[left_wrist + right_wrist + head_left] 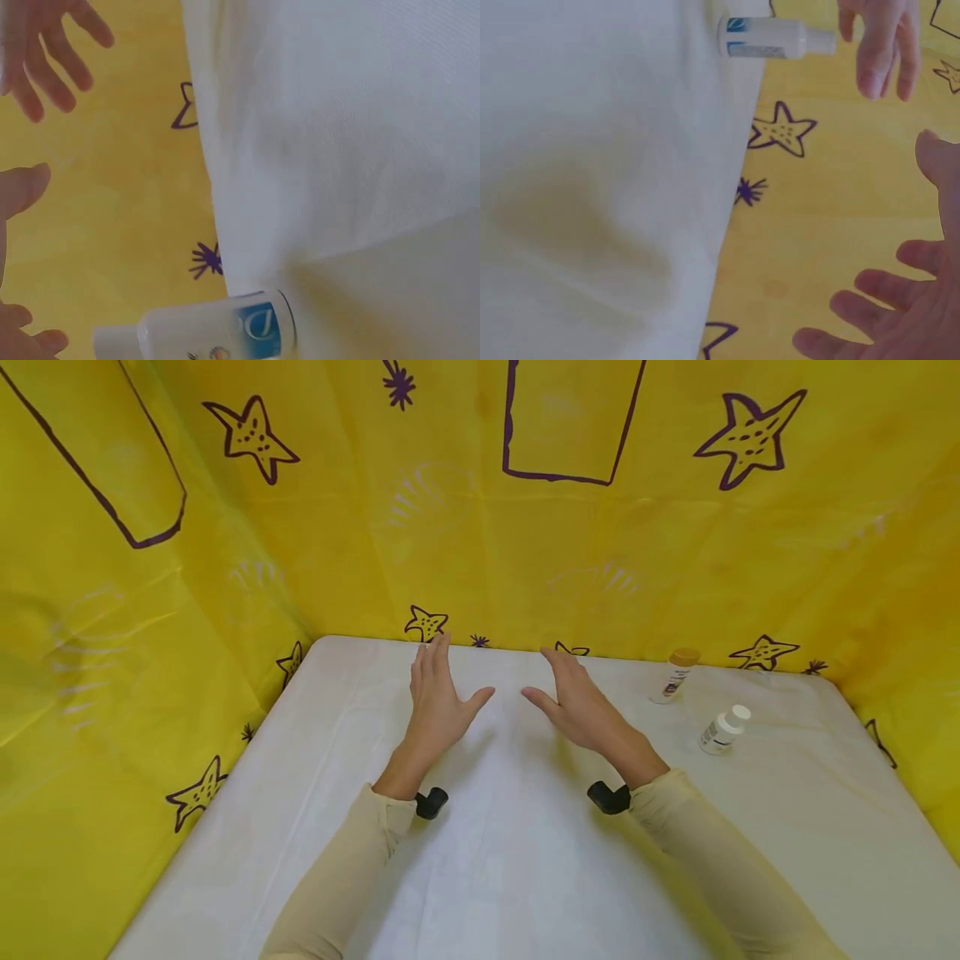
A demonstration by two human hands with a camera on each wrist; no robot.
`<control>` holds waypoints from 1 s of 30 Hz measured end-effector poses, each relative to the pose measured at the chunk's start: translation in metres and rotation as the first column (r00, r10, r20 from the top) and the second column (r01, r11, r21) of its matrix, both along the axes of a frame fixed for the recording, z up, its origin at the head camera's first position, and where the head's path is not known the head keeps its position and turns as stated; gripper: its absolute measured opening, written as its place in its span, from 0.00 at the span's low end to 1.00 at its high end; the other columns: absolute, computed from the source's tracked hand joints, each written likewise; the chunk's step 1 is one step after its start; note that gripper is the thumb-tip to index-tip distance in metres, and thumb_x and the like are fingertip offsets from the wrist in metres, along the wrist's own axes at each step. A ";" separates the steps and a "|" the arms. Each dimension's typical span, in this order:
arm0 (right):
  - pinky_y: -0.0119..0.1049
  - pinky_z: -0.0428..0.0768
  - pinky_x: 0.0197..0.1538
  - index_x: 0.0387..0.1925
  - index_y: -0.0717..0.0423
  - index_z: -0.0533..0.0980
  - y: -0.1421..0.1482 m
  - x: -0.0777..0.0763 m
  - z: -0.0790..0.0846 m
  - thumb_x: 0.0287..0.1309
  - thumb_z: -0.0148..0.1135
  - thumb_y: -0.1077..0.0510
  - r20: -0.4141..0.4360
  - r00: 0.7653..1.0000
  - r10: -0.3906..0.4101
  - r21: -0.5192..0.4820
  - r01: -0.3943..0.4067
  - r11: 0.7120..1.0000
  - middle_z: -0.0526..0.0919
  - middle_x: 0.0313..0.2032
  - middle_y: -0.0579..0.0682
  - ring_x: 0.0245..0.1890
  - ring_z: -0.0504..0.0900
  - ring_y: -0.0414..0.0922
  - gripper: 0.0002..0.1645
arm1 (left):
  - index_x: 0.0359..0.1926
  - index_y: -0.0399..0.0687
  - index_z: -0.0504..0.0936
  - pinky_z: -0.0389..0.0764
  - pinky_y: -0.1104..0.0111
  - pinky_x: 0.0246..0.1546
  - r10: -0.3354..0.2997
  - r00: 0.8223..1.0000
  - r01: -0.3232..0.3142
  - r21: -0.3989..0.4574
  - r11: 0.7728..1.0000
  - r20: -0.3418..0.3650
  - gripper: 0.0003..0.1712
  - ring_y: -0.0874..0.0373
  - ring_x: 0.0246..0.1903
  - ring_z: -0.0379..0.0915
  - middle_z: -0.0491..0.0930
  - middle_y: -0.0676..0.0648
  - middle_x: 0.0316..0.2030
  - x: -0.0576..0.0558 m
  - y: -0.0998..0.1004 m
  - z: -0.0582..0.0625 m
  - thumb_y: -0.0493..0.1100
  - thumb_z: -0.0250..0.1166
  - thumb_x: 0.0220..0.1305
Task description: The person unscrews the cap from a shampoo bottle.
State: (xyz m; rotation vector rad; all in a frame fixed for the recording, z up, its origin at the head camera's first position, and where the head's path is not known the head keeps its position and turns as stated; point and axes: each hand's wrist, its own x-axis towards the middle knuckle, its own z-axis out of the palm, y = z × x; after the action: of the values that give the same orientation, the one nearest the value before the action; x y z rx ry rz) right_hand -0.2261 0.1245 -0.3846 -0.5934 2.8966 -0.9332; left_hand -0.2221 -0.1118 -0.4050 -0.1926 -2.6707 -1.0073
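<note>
Free gap between the hands (437, 706) (581, 706); two bottles (673, 678) (723, 732) as obstacles rightward.

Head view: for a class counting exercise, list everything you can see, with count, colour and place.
Orange-capped bottle: one, white body, towards the table's far right
White-capped bottle: one, white, nearer and further right
Table: one, white surface, beneath everything
Backdrop: count unclear, yellow, behind and beside the table
Star drawings: several, purple outlines, on the backdrop
Wrist devices: two, black, inner side of each wrist
Sleeves: two, cream, on the forearms
Left hand: one, bare, left of centre
Right hand: one, bare, right of centre
</note>
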 end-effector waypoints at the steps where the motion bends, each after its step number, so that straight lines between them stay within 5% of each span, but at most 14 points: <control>1: 0.60 0.52 0.80 0.80 0.58 0.47 -0.003 -0.001 0.001 0.72 0.52 0.33 -0.003 1.000 0.007 -0.015 -0.007 1.000 0.51 0.80 0.59 0.81 0.48 0.59 0.51 | 0.82 0.51 0.40 0.43 0.40 0.79 0.008 1.000 -0.008 0.021 1.000 0.007 0.62 0.42 0.81 0.32 0.42 0.44 0.82 0.000 -0.002 -0.001 0.58 0.73 0.61; 8: 0.57 0.59 0.78 0.79 0.59 0.52 -0.023 -0.006 0.003 0.72 0.54 0.36 -0.011 0.999 0.034 -0.098 -0.035 0.995 0.59 0.77 0.59 0.79 0.58 0.57 0.48 | 0.81 0.51 0.42 0.56 0.46 0.78 0.078 0.993 -0.087 0.097 0.992 0.092 0.63 0.46 0.78 0.45 0.47 0.44 0.80 -0.004 -0.019 -0.010 0.58 0.74 0.60; 19: 0.53 0.71 0.73 0.74 0.58 0.62 -0.063 -0.012 -0.010 0.71 0.59 0.41 -0.021 0.998 0.059 -0.185 -0.062 0.981 0.71 0.69 0.58 0.71 0.71 0.55 0.41 | 0.79 0.44 0.51 0.65 0.44 0.73 0.129 0.957 -0.162 0.111 0.981 0.259 0.60 0.41 0.72 0.58 0.61 0.38 0.74 -0.006 -0.035 -0.023 0.59 0.76 0.57; 30: 0.49 0.77 0.67 0.69 0.59 0.68 -0.102 -0.022 -0.026 0.69 0.63 0.46 -0.065 0.988 0.139 -0.203 -0.149 0.968 0.77 0.63 0.58 0.63 0.77 0.53 0.35 | 0.66 0.38 0.73 0.77 0.46 0.61 0.134 0.966 -0.143 0.023 0.989 0.223 0.42 0.39 0.59 0.77 0.80 0.36 0.61 -0.004 -0.045 -0.029 0.62 0.70 0.62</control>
State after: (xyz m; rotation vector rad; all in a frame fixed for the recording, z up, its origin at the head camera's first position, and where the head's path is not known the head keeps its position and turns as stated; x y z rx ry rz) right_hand -0.2478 0.0225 -0.4111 -0.8406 2.7715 -1.2248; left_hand -0.2257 -0.1564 -0.4337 0.1209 -2.8110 -1.0917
